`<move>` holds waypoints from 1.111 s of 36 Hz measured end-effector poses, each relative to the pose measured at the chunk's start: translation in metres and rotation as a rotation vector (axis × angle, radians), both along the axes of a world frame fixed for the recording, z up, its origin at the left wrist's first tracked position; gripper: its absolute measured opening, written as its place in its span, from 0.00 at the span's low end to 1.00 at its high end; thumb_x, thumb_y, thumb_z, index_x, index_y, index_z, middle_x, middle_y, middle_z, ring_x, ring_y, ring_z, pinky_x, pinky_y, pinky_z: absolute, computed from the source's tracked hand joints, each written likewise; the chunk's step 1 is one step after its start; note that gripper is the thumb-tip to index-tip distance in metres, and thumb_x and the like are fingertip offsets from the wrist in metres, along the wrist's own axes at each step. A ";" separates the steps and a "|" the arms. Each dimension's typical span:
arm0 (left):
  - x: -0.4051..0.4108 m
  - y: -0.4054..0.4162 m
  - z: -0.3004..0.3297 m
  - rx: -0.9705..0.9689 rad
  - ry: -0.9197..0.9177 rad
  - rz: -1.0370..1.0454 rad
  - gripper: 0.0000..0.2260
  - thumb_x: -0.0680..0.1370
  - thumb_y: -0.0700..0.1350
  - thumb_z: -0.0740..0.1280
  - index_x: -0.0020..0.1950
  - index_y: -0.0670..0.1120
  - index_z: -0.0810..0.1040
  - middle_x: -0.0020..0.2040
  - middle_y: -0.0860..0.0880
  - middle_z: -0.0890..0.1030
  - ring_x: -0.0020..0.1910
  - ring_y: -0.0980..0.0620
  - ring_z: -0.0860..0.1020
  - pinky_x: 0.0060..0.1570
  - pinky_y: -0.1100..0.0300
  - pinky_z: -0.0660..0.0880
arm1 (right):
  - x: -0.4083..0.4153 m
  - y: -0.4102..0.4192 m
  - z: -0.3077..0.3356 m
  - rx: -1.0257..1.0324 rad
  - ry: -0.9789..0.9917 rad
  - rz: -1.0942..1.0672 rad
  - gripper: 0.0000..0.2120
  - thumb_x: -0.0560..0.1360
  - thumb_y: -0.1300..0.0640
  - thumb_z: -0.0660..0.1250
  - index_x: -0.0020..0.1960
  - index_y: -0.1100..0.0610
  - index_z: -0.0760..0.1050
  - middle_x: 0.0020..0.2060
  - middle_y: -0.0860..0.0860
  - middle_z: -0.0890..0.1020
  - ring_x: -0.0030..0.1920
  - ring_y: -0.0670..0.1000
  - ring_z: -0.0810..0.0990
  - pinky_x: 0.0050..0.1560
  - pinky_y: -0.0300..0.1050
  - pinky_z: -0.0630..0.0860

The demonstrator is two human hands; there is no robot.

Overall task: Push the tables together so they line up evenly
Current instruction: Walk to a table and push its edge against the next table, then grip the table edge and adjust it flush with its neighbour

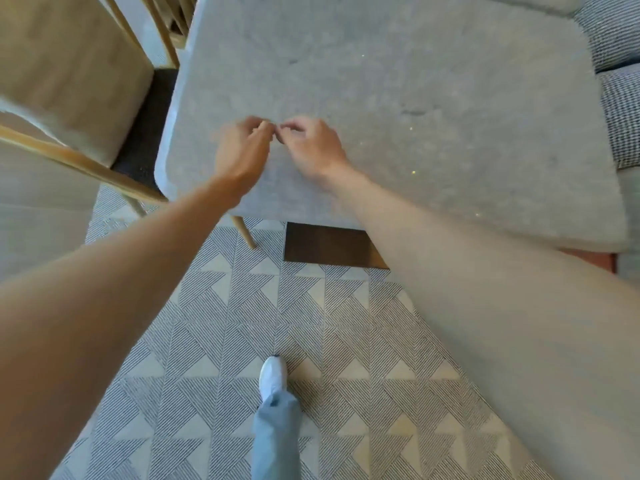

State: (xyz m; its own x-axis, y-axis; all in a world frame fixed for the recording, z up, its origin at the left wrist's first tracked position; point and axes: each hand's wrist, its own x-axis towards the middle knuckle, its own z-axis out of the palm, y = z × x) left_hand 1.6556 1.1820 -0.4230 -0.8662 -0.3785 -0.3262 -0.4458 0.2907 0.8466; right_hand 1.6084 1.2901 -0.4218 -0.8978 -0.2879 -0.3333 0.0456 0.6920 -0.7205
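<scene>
Underfoot, a patterned floor [221,334] of striped grey triangles and pale cream ones, filling the lower half of the view. Above it, a pale grey stone-look worktop [398,81] with rounded corners, taking up the middle and top; near edge towards the person, a dark wooden base [325,242] showing beneath that edge. At the top right corner, the edge of a second grey worktop [540,1] just beyond the first, seemingly close against it, though blurred and cut off by the frame. On the right, a checked black-and-white bench seat [620,109] alongside the worktop's right edge. On the left, a light wooden chair [69,84] with a beige cushion and slim pale legs, tucked close to the worktop's left edge.

Two bare forearms reaching in from the lower corners and meeting over the near part of the worktop. Left hand [239,150] and right hand [311,147] just beside each other, fingers curled inward, fingertips nearly touching in the middle. Motion blur there; cannot tell whether anything small is pinched between them, or whether the hands rest on the surface or hang just above it.

Lower down, one grey trouser leg [275,434] ending in a white shoe [273,374] planted on the floor.
</scene>
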 end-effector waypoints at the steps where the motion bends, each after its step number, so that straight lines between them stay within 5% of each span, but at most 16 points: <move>1: 0.002 0.013 0.012 0.096 0.030 0.019 0.08 0.79 0.48 0.60 0.50 0.49 0.79 0.54 0.42 0.83 0.55 0.45 0.81 0.55 0.50 0.77 | 0.002 0.010 0.015 -0.093 -0.017 -0.081 0.14 0.79 0.50 0.64 0.58 0.54 0.83 0.57 0.51 0.85 0.61 0.52 0.80 0.59 0.44 0.73; 7: -0.007 0.102 0.079 0.327 0.076 0.011 0.13 0.84 0.46 0.58 0.62 0.43 0.79 0.59 0.40 0.82 0.52 0.47 0.80 0.57 0.46 0.78 | 0.007 0.108 0.090 -0.428 -0.113 -0.339 0.11 0.78 0.53 0.65 0.50 0.57 0.83 0.51 0.56 0.85 0.56 0.57 0.83 0.59 0.57 0.78; 10: -0.022 0.150 0.113 0.391 0.105 0.003 0.13 0.84 0.45 0.57 0.61 0.43 0.79 0.57 0.41 0.82 0.52 0.47 0.80 0.58 0.44 0.78 | 0.001 0.171 0.126 -0.546 -0.127 -0.414 0.08 0.80 0.55 0.63 0.49 0.53 0.81 0.50 0.54 0.84 0.54 0.55 0.83 0.55 0.55 0.79; 15: -0.053 0.235 0.157 0.438 0.163 -0.014 0.12 0.84 0.44 0.57 0.57 0.45 0.79 0.53 0.45 0.83 0.52 0.45 0.80 0.51 0.50 0.79 | -0.019 0.273 0.168 -0.675 -0.132 -0.504 0.14 0.82 0.58 0.60 0.60 0.66 0.78 0.51 0.58 0.81 0.50 0.56 0.80 0.48 0.50 0.77; 19: -0.068 0.312 0.191 0.434 0.239 -0.009 0.14 0.84 0.44 0.55 0.60 0.44 0.78 0.56 0.43 0.82 0.53 0.46 0.80 0.53 0.48 0.79 | -0.040 0.348 0.195 -0.786 -0.124 -0.487 0.12 0.82 0.56 0.58 0.56 0.61 0.78 0.53 0.59 0.82 0.51 0.56 0.81 0.46 0.49 0.79; 26: -0.079 0.391 0.226 0.431 0.313 0.080 0.18 0.86 0.46 0.51 0.65 0.41 0.78 0.58 0.41 0.82 0.54 0.45 0.80 0.53 0.50 0.79 | -0.070 0.411 0.230 -0.818 -0.126 -0.399 0.15 0.82 0.53 0.58 0.57 0.61 0.79 0.57 0.62 0.83 0.54 0.58 0.83 0.54 0.56 0.80; 35: -0.134 0.421 0.233 0.394 0.420 0.189 0.14 0.84 0.47 0.55 0.56 0.49 0.81 0.53 0.47 0.85 0.55 0.46 0.82 0.51 0.53 0.80 | -0.147 0.443 0.250 -0.805 -0.118 -0.226 0.15 0.82 0.53 0.58 0.59 0.60 0.78 0.57 0.60 0.83 0.54 0.57 0.84 0.50 0.51 0.81; 40: -0.198 0.425 0.222 0.420 0.458 0.247 0.16 0.84 0.47 0.54 0.59 0.45 0.81 0.54 0.45 0.85 0.55 0.45 0.82 0.50 0.53 0.81 | -0.202 0.441 0.247 -0.766 -0.117 -0.158 0.14 0.82 0.52 0.58 0.58 0.57 0.79 0.57 0.57 0.84 0.56 0.56 0.84 0.51 0.50 0.81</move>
State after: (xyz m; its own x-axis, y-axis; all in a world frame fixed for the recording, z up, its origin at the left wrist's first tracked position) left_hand 1.4573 1.6071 -0.2009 -0.8565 -0.5045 -0.1092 -0.0257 -0.1696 0.9852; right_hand 1.4063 1.7307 -0.1746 -0.9186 -0.3473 -0.1885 0.2068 -0.0158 -0.9783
